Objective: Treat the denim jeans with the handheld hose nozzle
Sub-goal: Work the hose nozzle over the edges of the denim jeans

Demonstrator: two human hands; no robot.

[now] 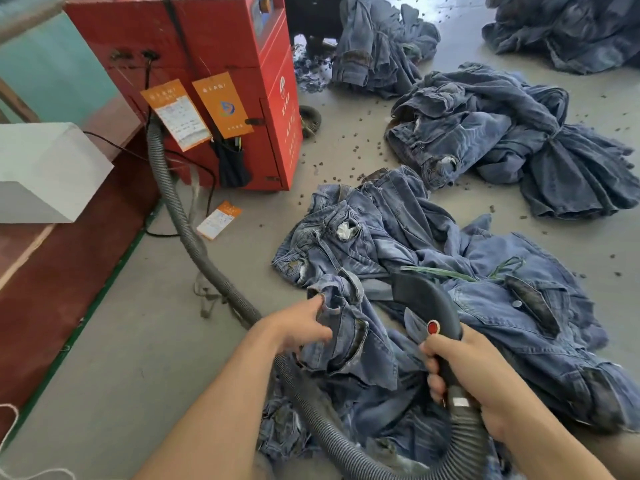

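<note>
A heap of blue denim jeans (485, 306) lies spread on the grey floor in front of me. My left hand (304, 327) pinches the waistband of the nearest pair (346, 327) and lifts it a little. My right hand (460, 372) grips the handle of the dark hose nozzle (426, 299), which has a red button and points at the jeans just beyond the lifted waistband. Its grey ribbed hose (194, 237) curves under my arms and runs back to the red machine (214, 81).
More bundles of jeans (519, 140) lie at the right and far back (381, 46). Small dark scraps dot the floor. A white box (45, 168) sits on a dark red platform at the left. Black cables and an orange tag (219, 220) lie by the machine.
</note>
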